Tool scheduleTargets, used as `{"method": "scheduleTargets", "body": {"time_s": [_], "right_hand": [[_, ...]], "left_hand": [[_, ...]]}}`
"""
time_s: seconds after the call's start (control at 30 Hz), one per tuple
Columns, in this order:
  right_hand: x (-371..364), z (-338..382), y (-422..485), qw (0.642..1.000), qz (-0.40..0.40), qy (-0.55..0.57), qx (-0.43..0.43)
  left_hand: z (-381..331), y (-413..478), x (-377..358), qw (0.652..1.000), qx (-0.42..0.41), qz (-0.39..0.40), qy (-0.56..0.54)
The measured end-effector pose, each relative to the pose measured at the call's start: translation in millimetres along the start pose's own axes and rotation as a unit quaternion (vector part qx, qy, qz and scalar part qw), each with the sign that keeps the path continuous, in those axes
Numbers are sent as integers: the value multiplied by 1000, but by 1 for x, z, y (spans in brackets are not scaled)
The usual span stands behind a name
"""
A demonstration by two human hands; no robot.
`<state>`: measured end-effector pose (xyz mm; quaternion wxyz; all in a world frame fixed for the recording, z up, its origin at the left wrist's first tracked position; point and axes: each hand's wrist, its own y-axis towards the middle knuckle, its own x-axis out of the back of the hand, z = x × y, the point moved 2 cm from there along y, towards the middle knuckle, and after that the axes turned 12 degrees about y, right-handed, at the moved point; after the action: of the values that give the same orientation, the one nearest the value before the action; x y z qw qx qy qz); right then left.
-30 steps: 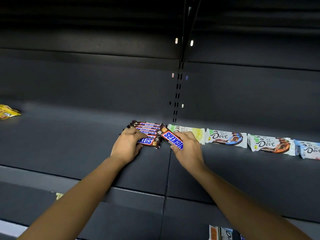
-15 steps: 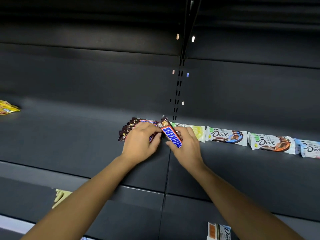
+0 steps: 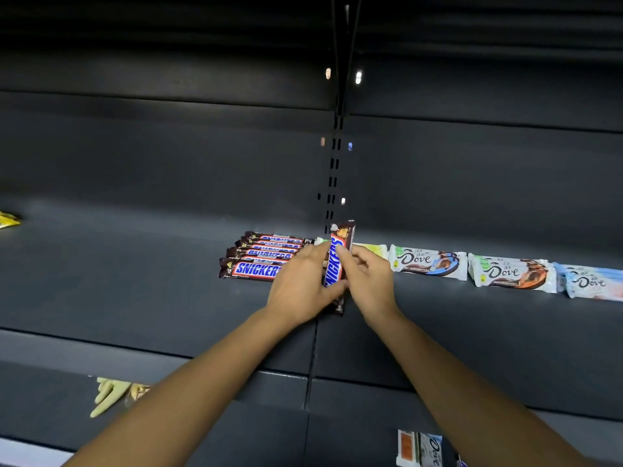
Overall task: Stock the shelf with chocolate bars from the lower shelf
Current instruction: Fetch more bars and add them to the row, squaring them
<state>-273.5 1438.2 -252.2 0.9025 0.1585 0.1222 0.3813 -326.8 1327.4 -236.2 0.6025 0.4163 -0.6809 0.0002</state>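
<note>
A single brown-wrapped Snickers bar with blue lettering point(image 3: 337, 261) is held between both hands above the dark grey metal shelf point(image 3: 135, 281), turned lengthwise so that one end points at the back panel and the other toward the shelf's front edge. It is gripped from the left by the left hand point(image 3: 300, 284), whose fingers and thumb are curled round its middle and lower part, and pinched along its right edge by the bent fingers of the right hand point(image 3: 369, 281). Just to the left, a flat row of matching Snickers bars point(image 3: 263, 257) is laid side by side on the shelf. To the right, a pale yellow-green wrapped bar point(image 3: 374, 251) is partly hidden by the right hand, followed by three white Dove bars point(image 3: 428, 264) set end to end. A yellow packet point(image 3: 8, 220) is seen at the far left edge.
</note>
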Motion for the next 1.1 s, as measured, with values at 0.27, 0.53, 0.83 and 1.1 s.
{"method": "scheduleTargets", "body": {"time_s": [0.27,0.53,0.83,1.1], "right_hand": [[-9,-3,-7,997,56,-30,42],[-12,-5,-13,952,128,-191,201],[-17,-9,-17,940,166,-246,167],[-19,-6,-20,929,184,-275,167]], "left_hand": [[20,1,10,997,-25,-49,49],[49,-6,13,984,-81,-89,133],[87,-14,19,990,-35,-43,132],[104,-17,17,992,-10,-17,124]]}}
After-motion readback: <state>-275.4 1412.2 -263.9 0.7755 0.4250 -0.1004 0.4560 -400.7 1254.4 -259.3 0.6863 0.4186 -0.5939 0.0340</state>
